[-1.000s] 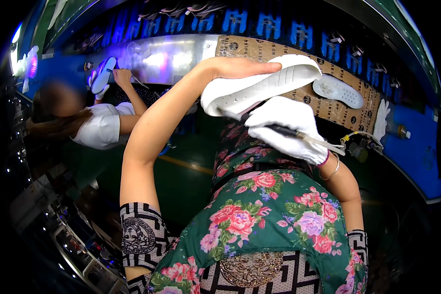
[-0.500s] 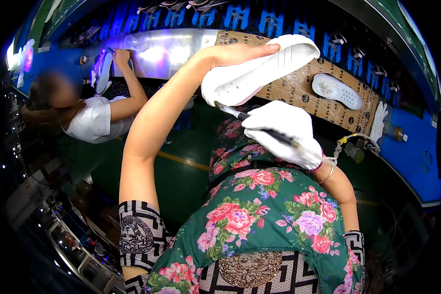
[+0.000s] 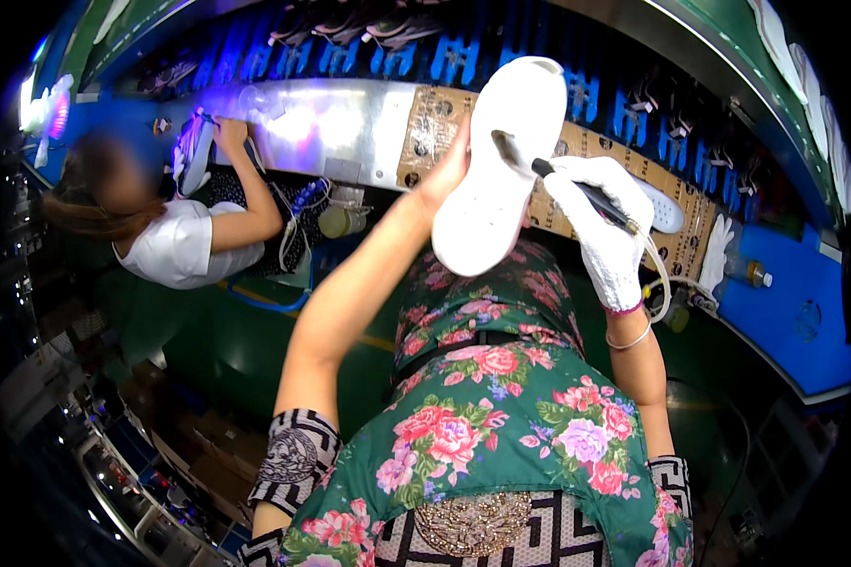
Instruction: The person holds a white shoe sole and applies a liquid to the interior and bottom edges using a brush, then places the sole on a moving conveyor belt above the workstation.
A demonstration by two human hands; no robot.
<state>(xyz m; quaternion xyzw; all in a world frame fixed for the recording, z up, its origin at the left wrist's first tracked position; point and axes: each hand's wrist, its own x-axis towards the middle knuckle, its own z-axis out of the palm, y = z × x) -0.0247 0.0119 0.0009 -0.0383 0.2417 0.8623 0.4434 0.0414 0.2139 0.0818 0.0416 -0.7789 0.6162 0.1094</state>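
A white shoe sole [image 3: 487, 213] stands steeply tilted in front of the bench, one end raised. My bare left hand [image 3: 451, 175] grips it along its left edge, with the fingers partly hidden behind it. In my right hand [image 3: 607, 222], which wears a white glove, is a black-handled brush [image 3: 591, 197]. A pale tube [image 3: 659, 274] trails from the brush's rear end. The brush's tip rests against or just over the middle of the sole, beside a dark patch; contact is hard to tell.
Printed cardboard [image 3: 430, 132] covers part of the metal bench [image 3: 369, 118]. A grey perforated sole piece [image 3: 668, 210] lies there, partly behind my glove. Farther right are a white glove [image 3: 717, 250] and a bottle [image 3: 752, 272]. Blue holders [image 3: 456, 59] line the back. Another person [image 3: 194, 236] works at left.
My left hand has turned the sole from slanting to more upright. The brush has moved up and right, from the sole's lower end to its middle.
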